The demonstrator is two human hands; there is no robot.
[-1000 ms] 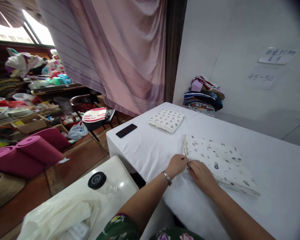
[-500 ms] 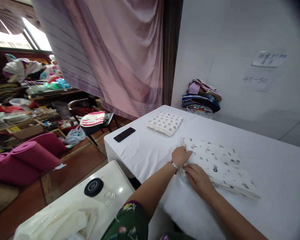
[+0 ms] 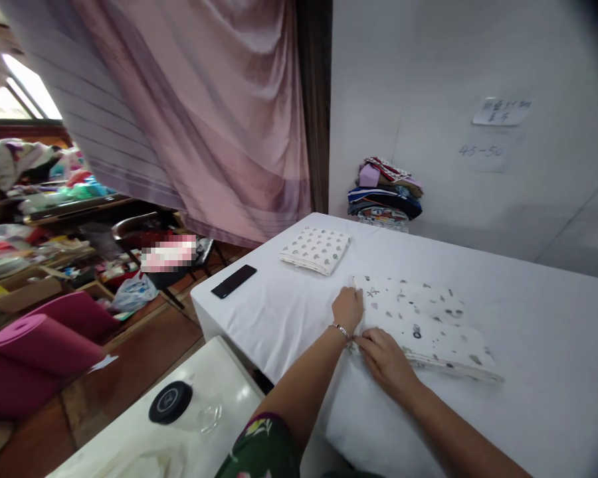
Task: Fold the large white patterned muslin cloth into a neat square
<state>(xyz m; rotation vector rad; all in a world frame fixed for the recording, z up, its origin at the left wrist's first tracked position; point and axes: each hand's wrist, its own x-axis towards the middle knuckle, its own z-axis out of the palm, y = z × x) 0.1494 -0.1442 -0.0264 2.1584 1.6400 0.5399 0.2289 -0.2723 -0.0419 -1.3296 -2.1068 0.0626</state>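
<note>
A folded white cloth (image 3: 418, 325) with small grey and green prints lies on the white-covered table. At its left edge, my left hand (image 3: 347, 309), with a bracelet at the wrist, has its fingers curled and closed on the fabric. My right hand (image 3: 386, 362) pinches the near left corner of the same cloth, thumb and fingers together. Parts of the fingertips and the gripped edge are hidden. Farther back sits a second folded cloth (image 3: 316, 249), white with a grey repeating print, untouched by either hand.
A black phone (image 3: 234, 281) lies near the left edge of the table (image 3: 264, 318). Nearer me, a white surface (image 3: 214, 372) bears a black round lid (image 3: 170, 401). Stacked fabrics (image 3: 385, 192) stand beyond the table against the wall, beside a pink curtain (image 3: 229, 119).
The view has turned slightly right, so everything appears shifted left. My left hand's fingers are more curled at the cloth's edge; the right hand keeps its pinch.
</note>
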